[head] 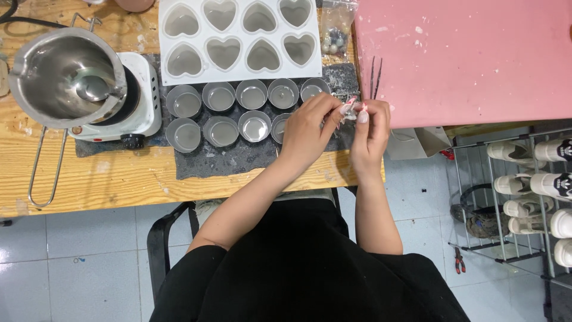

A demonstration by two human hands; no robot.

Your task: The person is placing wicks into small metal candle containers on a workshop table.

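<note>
Seen from above, the left hand and right hand meet fingertip to fingertip, pinching a small pale object over the counter's front right corner, just beside two rows of small round metal cups.

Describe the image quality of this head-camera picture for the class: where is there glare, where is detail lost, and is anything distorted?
Head view: even, soft light with faint shadows; bright reflections on the steel pot; the small item pinched between the left hand and right hand is too small and soft to identify; the wooden table edge bows slightly, suggesting wide-angle distortion.
</note>
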